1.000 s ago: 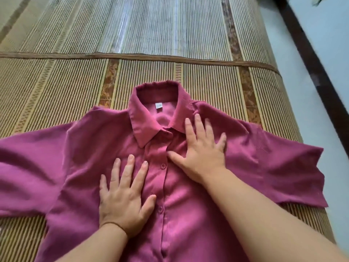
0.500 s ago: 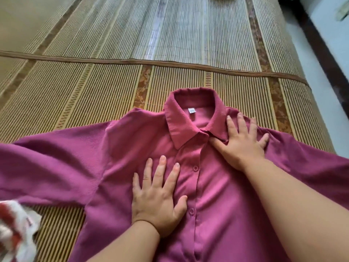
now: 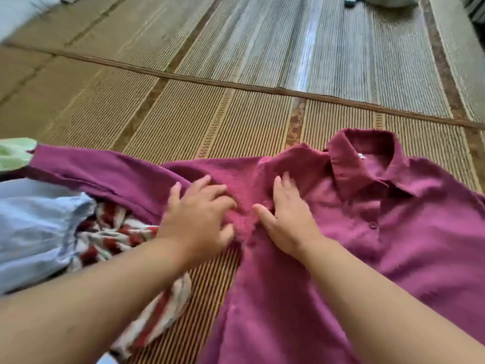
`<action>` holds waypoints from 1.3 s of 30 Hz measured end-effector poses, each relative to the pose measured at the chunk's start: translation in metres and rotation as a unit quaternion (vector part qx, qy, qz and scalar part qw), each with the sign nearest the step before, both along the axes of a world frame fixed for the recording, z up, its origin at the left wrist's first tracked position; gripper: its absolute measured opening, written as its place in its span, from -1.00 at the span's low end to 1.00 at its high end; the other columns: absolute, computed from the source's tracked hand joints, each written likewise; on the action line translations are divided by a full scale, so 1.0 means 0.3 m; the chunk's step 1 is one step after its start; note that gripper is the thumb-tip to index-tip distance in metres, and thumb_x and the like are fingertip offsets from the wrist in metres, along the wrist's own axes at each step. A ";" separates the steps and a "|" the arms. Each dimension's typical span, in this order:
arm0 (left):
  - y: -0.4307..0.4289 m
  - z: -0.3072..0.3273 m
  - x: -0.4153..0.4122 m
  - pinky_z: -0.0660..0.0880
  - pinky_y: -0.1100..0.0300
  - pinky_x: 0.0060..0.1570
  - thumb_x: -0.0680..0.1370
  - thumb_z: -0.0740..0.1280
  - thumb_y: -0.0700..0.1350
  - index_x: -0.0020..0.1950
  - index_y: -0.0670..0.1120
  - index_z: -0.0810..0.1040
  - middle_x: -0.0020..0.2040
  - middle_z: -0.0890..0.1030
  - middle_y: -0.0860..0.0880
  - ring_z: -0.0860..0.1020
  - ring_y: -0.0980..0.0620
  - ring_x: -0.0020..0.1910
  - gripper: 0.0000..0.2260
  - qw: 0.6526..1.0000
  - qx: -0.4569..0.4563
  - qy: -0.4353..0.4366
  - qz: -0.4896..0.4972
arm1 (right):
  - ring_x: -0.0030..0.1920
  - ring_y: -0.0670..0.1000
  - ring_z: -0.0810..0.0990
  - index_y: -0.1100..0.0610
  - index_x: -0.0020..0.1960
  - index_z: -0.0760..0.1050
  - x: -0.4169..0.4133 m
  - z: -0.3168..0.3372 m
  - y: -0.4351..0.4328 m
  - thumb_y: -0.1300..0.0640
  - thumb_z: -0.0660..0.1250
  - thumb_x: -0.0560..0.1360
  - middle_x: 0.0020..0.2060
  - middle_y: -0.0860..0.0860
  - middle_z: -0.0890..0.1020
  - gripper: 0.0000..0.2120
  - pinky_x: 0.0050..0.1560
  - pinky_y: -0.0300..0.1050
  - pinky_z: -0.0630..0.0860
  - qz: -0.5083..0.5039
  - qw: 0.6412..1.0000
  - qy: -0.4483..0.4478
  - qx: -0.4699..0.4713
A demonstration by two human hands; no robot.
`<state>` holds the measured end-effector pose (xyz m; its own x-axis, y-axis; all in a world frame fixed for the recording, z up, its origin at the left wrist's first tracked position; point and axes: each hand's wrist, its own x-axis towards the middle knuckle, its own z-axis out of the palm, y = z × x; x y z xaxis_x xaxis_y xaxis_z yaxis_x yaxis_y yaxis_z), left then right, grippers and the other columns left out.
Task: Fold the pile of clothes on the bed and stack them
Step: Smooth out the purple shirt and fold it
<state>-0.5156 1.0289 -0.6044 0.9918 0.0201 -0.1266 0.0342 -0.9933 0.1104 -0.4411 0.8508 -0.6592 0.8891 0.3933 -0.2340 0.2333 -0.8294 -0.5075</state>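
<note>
Two hands worked on one shirt (image 3: 393,245), a magenta button-front that lay face up on the mat (image 3: 210,122), its collar (image 3: 359,158) towards the far right. The right hand (image 3: 287,222) lay flat on the chest just beside the collar, fingers straight, pinning the cloth and holding nothing. The left hand (image 3: 195,219) sat where the sleeve (image 3: 99,169) joined the body. Its fingers were curled and the fabric bunched between them and the thumb, so it looked to be pinching the shirt there, though blur made the hold hard to read exactly.

That sleeve ran out to the left. Its lower edge lay partly over a patterned cloth (image 3: 112,235), and its far end was close to a green cloth (image 3: 13,153). A blue garment (image 3: 34,227) lay just beside them, under the left forearm. These three looked unfolded, and no stack of folded pieces was in view.

By my reading, the step in hand was the first fold of this shirt, taking the left side inward. The task therefore seemed to be at an early stage. The next move would call for lifting the sleeve clear of the patterned cloth, so that nothing was dragged along, and carrying it across the chest. The right hand would need to hold the fold line steady, keeping the collar square and the placket flat.
</note>
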 end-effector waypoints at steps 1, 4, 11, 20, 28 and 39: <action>0.111 0.025 0.004 -0.05 -0.25 0.43 0.43 0.28 0.22 0.40 0.22 0.31 0.52 0.19 0.07 -0.01 -0.01 0.53 -0.47 0.998 0.022 0.007 0.057 | 0.54 0.01 -0.24 0.14 0.57 -0.18 -0.006 -0.022 0.026 -0.37 0.03 0.48 0.56 0.06 -0.19 -0.11 0.49 0.13 -0.13 0.004 0.998 0.026 -0.051; 0.409 0.095 0.054 0.02 -0.26 0.41 0.38 0.37 0.28 0.50 0.14 0.13 0.56 0.03 -0.13 -0.02 -0.18 0.52 -0.23 0.962 0.052 0.012 0.266 | 0.50 0.03 -0.41 0.08 0.54 -0.38 -0.016 -0.077 0.056 -0.60 -0.17 0.19 0.52 0.03 -0.36 0.15 0.45 0.19 -0.30 0.023 0.982 0.060 -0.178; 0.777 0.093 0.079 0.46 -0.05 0.22 0.40 0.45 0.19 0.24 -0.29 0.49 0.21 0.54 -0.32 0.54 -0.28 0.15 -0.35 0.840 -0.172 0.004 0.515 | 0.48 0.04 -0.45 -0.05 0.47 -0.51 -0.007 -0.095 0.079 -0.67 -0.23 0.05 0.49 -0.02 -0.44 0.20 0.42 0.25 -0.32 0.006 0.969 0.061 -0.241; 0.849 0.315 -0.031 0.54 -0.13 0.04 0.39 0.36 -0.24 0.17 -0.12 0.54 0.05 0.57 -0.26 0.59 -0.21 -0.03 -0.65 0.741 -0.586 0.053 0.322 | 0.52 0.07 -0.34 -0.06 0.51 -0.42 0.000 -0.016 0.096 -0.61 0.09 0.20 0.52 0.00 -0.35 0.18 0.45 0.30 -0.15 -0.001 0.965 0.082 -0.249; 0.879 0.381 -0.144 0.46 -0.28 0.09 0.35 0.05 -0.54 0.31 -0.33 0.38 0.05 0.50 -0.27 0.48 -0.29 -0.03 -0.47 0.770 -0.534 0.107 0.333 | 0.53 0.15 -0.26 -0.10 0.56 -0.22 -0.063 0.086 0.215 -0.55 0.17 0.29 0.55 0.03 -0.26 0.06 0.43 0.37 -0.10 -0.046 0.972 0.077 -0.217; 0.213 0.591 -0.013 0.53 0.16 -0.36 0.25 0.19 -0.31 -0.14 -0.05 0.61 -0.31 0.56 -0.12 0.55 -0.06 -0.36 -0.68 0.769 -0.629 0.114 0.005 | -0.09 0.08 0.68 0.09 0.07 0.62 -0.188 0.560 0.334 -0.22 0.27 0.45 -0.09 0.10 0.71 -0.57 -0.09 0.00 0.60 -0.226 0.765 0.240 0.553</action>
<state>-0.5195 1.0928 -0.4272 0.9415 -0.2533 -0.2225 0.2018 -0.1053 0.9737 -0.4974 0.9511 -0.4913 0.9085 0.2656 -0.3227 -0.3844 0.2284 -0.8944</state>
